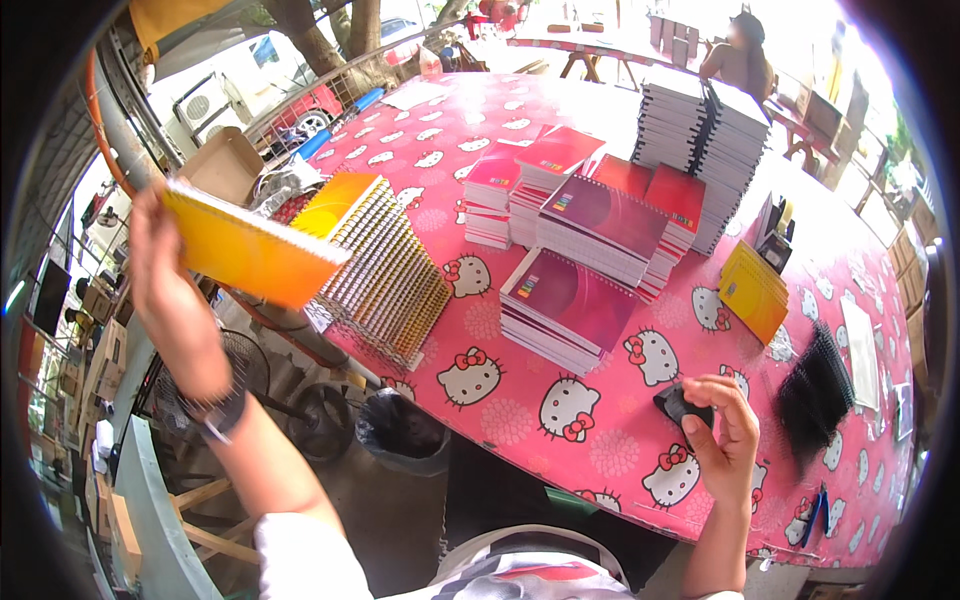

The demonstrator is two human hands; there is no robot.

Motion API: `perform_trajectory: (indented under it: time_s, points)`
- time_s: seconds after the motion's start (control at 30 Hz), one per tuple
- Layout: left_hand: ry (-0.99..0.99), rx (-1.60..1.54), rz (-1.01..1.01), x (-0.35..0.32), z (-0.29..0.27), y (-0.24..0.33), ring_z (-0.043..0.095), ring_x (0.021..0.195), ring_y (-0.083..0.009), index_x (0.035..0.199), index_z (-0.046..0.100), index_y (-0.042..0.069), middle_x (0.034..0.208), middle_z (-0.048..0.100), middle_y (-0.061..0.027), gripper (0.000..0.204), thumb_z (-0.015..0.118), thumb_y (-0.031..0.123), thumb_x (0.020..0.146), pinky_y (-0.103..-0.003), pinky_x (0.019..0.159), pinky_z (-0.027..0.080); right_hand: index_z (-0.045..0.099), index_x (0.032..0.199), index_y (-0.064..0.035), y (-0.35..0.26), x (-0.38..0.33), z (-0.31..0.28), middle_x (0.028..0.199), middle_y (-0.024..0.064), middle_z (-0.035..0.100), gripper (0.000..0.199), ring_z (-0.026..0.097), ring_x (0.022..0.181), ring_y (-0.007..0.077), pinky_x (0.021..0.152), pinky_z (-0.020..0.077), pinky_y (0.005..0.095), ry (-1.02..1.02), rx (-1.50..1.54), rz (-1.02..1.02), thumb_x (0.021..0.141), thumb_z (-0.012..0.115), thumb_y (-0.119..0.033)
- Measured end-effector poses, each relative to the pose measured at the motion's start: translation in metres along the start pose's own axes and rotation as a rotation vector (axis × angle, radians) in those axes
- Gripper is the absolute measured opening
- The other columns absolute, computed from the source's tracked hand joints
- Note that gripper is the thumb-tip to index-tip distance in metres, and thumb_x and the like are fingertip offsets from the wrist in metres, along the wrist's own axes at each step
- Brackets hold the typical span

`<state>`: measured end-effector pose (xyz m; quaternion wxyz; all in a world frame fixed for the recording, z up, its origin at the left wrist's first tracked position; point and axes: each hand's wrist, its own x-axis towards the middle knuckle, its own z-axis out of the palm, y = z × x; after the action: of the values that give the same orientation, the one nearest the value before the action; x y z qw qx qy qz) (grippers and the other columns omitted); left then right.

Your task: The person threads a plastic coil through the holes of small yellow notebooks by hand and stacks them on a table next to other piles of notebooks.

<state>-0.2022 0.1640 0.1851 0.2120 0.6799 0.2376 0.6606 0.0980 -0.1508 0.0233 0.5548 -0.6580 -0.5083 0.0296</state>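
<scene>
My left hand [165,285] is raised at the left, closed on the edge of a spiral notebook [250,245] with a yellow-to-orange cover, held tilted. Just right of it a tall stack of yellow spiral notebooks [385,265] stands at the table's left edge, its coils facing me. Over the table's near side, my right hand [725,430] curls its thumb and fingers around a small black object [684,405], whose kind I cannot make out. Beyond lie purple notebooks [570,310] and red-covered notepads [555,150] in stacks.
The pink patterned tablecloth [505,420] covers the table. Tall stacks of black-bound books [690,150] stand behind. At right are a thin yellow notebook pile [753,290], black binding coils [815,395] and a blue-handled tool [818,515]. A lined bin [400,430] stands below; a person [740,60] sits far back.
</scene>
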Motion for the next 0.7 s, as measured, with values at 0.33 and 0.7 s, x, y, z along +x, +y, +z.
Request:
perform_trajectory:
  time_s: [0.33, 0.7]
  points:
    - [-1.027, 0.684, 0.689, 0.068, 0.094, -0.162, 0.054, 0.102, -0.0228, 0.108, 0.061, 0.01, 0.106, 0.06, -0.0082, 0.031, 0.037, 0.028, 0.098, -0.034, 0.095, 0.036, 0.064, 0.098, -0.0031, 0.015, -0.015, 0.007, 0.098, 0.0099, 0.063, 0.029, 0.058, 0.094, 0.0273, 0.079, 0.048, 0.0348, -0.267, -0.119, 0.028, 0.07, 0.073, -0.003]
    - [-1.245, 0.431, -0.173, 0.046, 0.045, -0.109, 0.034, 0.133, -0.029, 0.145, 0.019, 0.002, 0.142, 0.037, -0.0203, 0.104, 0.076, 0.045, 0.07, -0.038, 0.109, 0.026, 0.061, 0.108, -0.0087, 0.091, -0.021, 0.003, 0.114, 0.0139, 0.055, 0.042, 0.049, 0.107, 0.0358, 0.092, 0.042, 0.0443, -0.073, -0.622, -0.042, 0.067, 0.067, -0.001]
